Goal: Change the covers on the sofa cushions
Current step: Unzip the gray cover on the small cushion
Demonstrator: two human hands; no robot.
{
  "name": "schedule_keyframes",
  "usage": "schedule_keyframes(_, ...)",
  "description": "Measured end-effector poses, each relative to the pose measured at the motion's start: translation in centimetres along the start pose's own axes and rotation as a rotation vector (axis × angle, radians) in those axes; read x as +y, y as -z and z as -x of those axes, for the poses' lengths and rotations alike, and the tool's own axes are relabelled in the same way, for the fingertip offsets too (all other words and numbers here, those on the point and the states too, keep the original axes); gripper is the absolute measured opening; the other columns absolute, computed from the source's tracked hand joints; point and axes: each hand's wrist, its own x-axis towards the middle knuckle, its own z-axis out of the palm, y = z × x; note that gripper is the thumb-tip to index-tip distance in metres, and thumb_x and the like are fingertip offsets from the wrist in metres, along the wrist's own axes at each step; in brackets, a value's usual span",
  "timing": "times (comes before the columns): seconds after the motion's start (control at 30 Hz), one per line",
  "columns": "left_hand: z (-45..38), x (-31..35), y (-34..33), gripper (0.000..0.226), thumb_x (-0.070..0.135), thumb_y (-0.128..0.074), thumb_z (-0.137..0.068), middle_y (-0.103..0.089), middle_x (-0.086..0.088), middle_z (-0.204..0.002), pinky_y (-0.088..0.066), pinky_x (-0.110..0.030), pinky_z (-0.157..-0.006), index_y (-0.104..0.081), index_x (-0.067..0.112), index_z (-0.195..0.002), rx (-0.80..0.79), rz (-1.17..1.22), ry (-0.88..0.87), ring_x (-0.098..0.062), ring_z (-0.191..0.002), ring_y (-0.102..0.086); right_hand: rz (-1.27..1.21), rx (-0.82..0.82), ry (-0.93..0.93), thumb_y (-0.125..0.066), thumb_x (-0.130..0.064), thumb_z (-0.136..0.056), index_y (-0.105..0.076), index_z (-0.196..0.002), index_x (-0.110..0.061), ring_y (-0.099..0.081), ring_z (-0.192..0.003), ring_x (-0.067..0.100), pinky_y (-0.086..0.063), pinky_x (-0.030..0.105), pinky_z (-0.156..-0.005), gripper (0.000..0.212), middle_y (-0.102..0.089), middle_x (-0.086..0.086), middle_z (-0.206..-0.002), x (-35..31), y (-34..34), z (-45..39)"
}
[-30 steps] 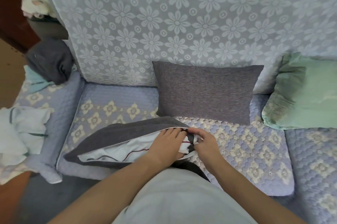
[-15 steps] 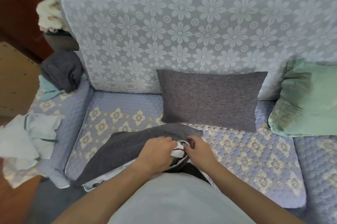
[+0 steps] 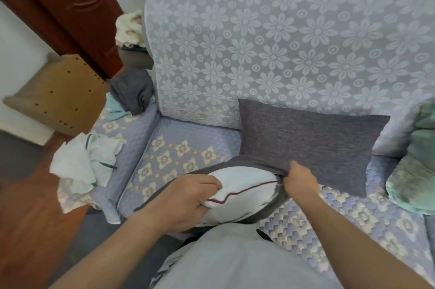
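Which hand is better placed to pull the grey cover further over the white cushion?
Probably the right hand: it already grips the grey cover's open edge. The left hand holds the white cushion itself.

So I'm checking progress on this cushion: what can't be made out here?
- Head view: the white cushion's far end, hidden inside the grey cover.
- Any cover zip or opening edge, bunched under the right hand.
- Left hand fingertips, buried in fabric.
- The green cushion, cut off by the right edge.
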Motion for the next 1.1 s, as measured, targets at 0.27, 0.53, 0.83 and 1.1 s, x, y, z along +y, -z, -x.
schedule_keyframes(0.27,-0.9,2.0,1.9,0.014,0.004,-0.057,-0.091,-0.066,0.005,-0.091,-0.05,-0.033,-0.067,-0.065,0.005,-0.08,0.249,0.267,0.043,-0.014,-0.08,-0.063,-0.244,-0.086,-0.432,-0.056,-0.001,-0.091,-0.064,-0.103,0.004,-0.065,-0.096,0.042,-0.057,0.05,-0.08,0.016,-0.066,0.027,-0.109,10.4,-1.0,-0.4)
schedule_keyframes(0.53,-2.9,-1.8,2.3,0.024,0.021,-0.063,-0.086,-0.065,0.01,-0.108,-0.046,-0.037,-0.087,-0.062,0.032,-0.107,0.419,0.219,0.734,-0.016,-0.106,-0.06,-1.419,-0.327,-0.319,-0.053,-0.016,-0.097,-0.067,-0.096,-0.017,-0.052,-0.073,0.018,-0.047,0.033,-0.066,0.015,-0.064,0.004,-0.079,3.2,1.5,6.1)
schedule_keyframes(0.83,-6.2,-3.5,-2.3,0.072,0.069,-0.021,-0.091,-0.028,0.004,-0.163,-0.008,-0.053,-0.122,-0.024,0.039,-0.156,-0.299,-0.444,0.447,-0.023,-0.153,-0.017,-1.281,-0.479,-0.112,-0.057,-0.015,-0.091,-0.061,-0.093,-0.012,-0.065,-0.088,0.023,-0.057,0.036,-0.08,0.005,-0.063,0.012,-0.092,-4.6,-0.4,8.8)
schedule_keyframes(1.1,-4.5,-6.9,-1.4,0.063,0.045,-0.024,-0.091,-0.034,0.0,-0.154,-0.02,-0.033,-0.12,-0.042,0.025,-0.148,-0.167,-0.048,0.365,-0.016,-0.142,-0.029,-1.252,-0.781,-0.155,-0.074,-0.048,-0.085,-0.047,-0.134,-0.033,-0.062,-0.118,0.019,-0.054,0.044,-0.098,0.057,-0.063,-0.003,-0.133,-8.5,-1.1,8.9)
